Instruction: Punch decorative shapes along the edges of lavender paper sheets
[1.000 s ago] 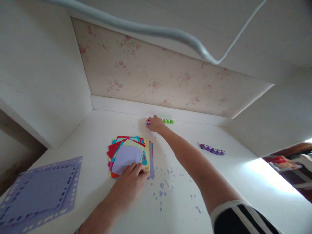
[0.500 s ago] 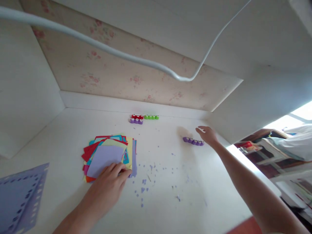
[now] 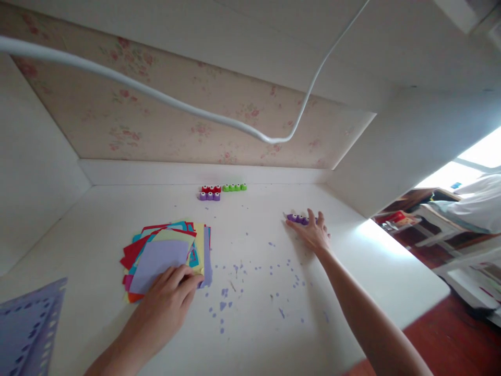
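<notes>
A row of small purple paper punches lies toward the right of the white table. My right hand spreads over the row with thumb and fingers apart, and it partly covers the right end. On the left is a loose stack of coloured paper sheets, with a lilac one on top. My left hand rests at the stack's lower right part, fingers curled and thumb drawn in. A small yellowish bit shows at its fingertips; what they hold, if anything, is hidden.
Red punches, more purple punches and green punches stand near the back wall. Punched lilac paper bits are scattered mid-table. Lilac sheets with punched borders lie at the left. A white cable hangs across above.
My right hand has come down and left onto the row of purple punches, its fingers spreading. My left hand stays on the paper stack. The view has shifted slightly.
</notes>
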{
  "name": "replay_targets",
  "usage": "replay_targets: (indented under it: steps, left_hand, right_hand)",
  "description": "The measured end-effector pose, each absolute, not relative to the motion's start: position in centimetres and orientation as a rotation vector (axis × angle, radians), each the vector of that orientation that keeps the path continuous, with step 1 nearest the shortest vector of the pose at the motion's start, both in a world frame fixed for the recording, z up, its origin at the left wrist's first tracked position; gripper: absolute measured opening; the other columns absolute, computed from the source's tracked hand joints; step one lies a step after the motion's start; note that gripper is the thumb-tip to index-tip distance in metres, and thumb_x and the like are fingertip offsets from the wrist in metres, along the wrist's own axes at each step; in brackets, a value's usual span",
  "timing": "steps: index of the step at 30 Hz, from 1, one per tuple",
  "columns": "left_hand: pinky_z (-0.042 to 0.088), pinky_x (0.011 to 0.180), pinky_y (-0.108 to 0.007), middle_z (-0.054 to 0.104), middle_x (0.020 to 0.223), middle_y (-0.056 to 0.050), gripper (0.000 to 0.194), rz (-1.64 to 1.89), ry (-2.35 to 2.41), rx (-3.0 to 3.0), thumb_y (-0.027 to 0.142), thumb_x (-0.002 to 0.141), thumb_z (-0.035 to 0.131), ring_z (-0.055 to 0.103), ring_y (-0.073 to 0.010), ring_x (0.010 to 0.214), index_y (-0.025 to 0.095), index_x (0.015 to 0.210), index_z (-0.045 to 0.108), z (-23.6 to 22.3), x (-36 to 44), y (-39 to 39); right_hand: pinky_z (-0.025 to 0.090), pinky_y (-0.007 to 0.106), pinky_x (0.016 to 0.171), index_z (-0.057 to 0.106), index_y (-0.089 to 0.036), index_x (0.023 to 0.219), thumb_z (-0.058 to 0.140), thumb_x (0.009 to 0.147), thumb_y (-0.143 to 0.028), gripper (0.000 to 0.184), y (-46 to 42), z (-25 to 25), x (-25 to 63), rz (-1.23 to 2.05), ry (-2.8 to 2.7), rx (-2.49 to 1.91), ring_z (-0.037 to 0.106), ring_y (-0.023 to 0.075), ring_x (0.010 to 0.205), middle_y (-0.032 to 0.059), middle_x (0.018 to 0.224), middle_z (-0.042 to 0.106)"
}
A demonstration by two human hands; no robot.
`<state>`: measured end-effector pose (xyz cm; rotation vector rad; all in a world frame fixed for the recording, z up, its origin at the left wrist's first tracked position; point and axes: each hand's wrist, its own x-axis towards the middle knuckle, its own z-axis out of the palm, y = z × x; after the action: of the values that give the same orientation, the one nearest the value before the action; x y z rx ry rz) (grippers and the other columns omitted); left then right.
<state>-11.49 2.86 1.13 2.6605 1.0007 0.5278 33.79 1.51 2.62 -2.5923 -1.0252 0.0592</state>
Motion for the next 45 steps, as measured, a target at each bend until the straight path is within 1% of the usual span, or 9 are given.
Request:
replay_targets:
  steps: [5, 7, 9, 11, 16, 19, 25, 37, 45]
  left_hand:
    - [0.047, 0.090, -0.041, 0.060, 0.105, -0.003, 0.024, 0.508, 1.004, 2.646, 0.021, 0.098, 0.047, 0.057, -0.0221, 0.100, 0.027, 0.113, 0.064, 1.4, -11.5, 2.7]
    - [0.047, 0.090, -0.041, 0.060, 0.105, -0.003, 0.024, 0.520, 1.007, 2.644, 0.020, 0.098, 0.047, 0.057, -0.0220, 0.099, 0.027, 0.113, 0.064, 1.5, -11.5, 2.6]
    - [0.047, 0.090, -0.041, 0.060, 0.105, -0.003, 0.024, 0.528, 1.006, 2.641, 0.019, 0.098, 0.047, 0.057, -0.0219, 0.099, 0.027, 0.113, 0.064, 1.5, -11.5, 2.6]
    - [0.047, 0.091, -0.041, 0.060, 0.105, -0.003, 0.024, 0.530, 1.001, 2.635, 0.020, 0.099, 0.046, 0.056, -0.0222, 0.100, 0.027, 0.113, 0.063, 1.5, -11.5, 2.6]
    - [0.047, 0.092, -0.042, 0.059, 0.106, -0.003, 0.024, 0.511, 1.003, 2.627, 0.019, 0.099, 0.046, 0.056, -0.0227, 0.102, 0.028, 0.113, 0.063, 1.7, -11.4, 2.5]
    - [0.047, 0.092, -0.041, 0.059, 0.105, -0.003, 0.024, 0.520, 1.002, 2.637, 0.019, 0.099, 0.046, 0.056, -0.0223, 0.101, 0.028, 0.112, 0.063, 1.7, -11.4, 2.5]
    - [0.047, 0.090, -0.040, 0.059, 0.105, -0.003, 0.024, 0.536, 1.007, 2.640, 0.019, 0.099, 0.046, 0.056, -0.0218, 0.100, 0.028, 0.111, 0.064, 1.6, -11.3, 2.6]
    - [0.047, 0.089, -0.040, 0.060, 0.105, -0.003, 0.024, 0.524, 1.014, 2.632, 0.015, 0.097, 0.048, 0.056, -0.0212, 0.097, 0.026, 0.111, 0.065, 1.9, -11.2, 2.5]
    - [0.048, 0.089, -0.041, 0.060, 0.103, -0.005, 0.024, 0.508, 1.035, 2.628, 0.011, 0.096, 0.050, 0.055, -0.0226, 0.097, 0.024, 0.109, 0.065, 2.4, -11.0, 2.4]
  right_hand:
    - [0.020, 0.079, 0.102, 0.027, -0.038, 0.153, 0.044, 0.068, -0.091, 0.101, 2.4, 2.4, 34.2, 0.044, -1.038, -2.631, 0.022, 0.0505, 0.142, 0.0119, 0.165, 0.007]
    - [0.018, 0.080, 0.102, 0.028, -0.038, 0.153, 0.042, 0.069, -0.091, 0.100, 2.6, 2.2, 34.6, 0.052, -1.069, -2.639, 0.019, 0.0504, 0.143, 0.0116, 0.166, 0.007]
    - [0.018, 0.079, 0.103, 0.030, -0.038, 0.152, 0.040, 0.071, -0.090, 0.097, 2.7, 2.1, 34.8, 0.060, -1.082, -2.641, 0.019, 0.0497, 0.143, 0.0111, 0.165, 0.010]
    - [0.020, 0.077, 0.104, 0.034, -0.038, 0.151, 0.039, 0.072, -0.089, 0.094, 2.8, 2.1, 35.0, 0.069, -1.087, -2.642, 0.024, 0.0488, 0.142, 0.0109, 0.165, 0.013]
    - [0.026, 0.071, 0.104, 0.046, -0.037, 0.145, 0.038, 0.073, -0.088, 0.089, 3.0, 2.4, 35.0, 0.067, -1.105, -2.656, 0.033, 0.0467, 0.137, 0.0115, 0.158, 0.029]
    - [0.026, 0.071, 0.104, 0.048, -0.037, 0.143, 0.037, 0.073, -0.087, 0.087, 3.0, 2.6, 34.6, 0.085, -1.100, -2.665, 0.034, 0.0462, 0.135, 0.0117, 0.154, 0.035]
    - [0.028, 0.069, 0.102, 0.051, -0.033, 0.141, 0.034, 0.074, -0.087, 0.088, 3.6, 2.8, 32.7, 0.056, -1.112, -2.665, 0.036, 0.0459, 0.132, 0.0135, 0.149, 0.041]
    - [0.026, 0.063, 0.104, 0.048, -0.028, 0.142, 0.031, 0.080, -0.084, 0.085, 8.5, 2.7, 26.1, 0.000, -1.237, -2.644, 0.037, 0.0420, 0.131, 0.0142, 0.147, 0.042]
    - [0.024, 0.068, 0.102, 0.048, -0.025, 0.141, 0.031, 0.082, -0.083, 0.085, 13.3, 2.8, 19.8, -0.004, -1.428, -2.504, 0.036, 0.0438, 0.131, 0.0172, 0.147, 0.042]
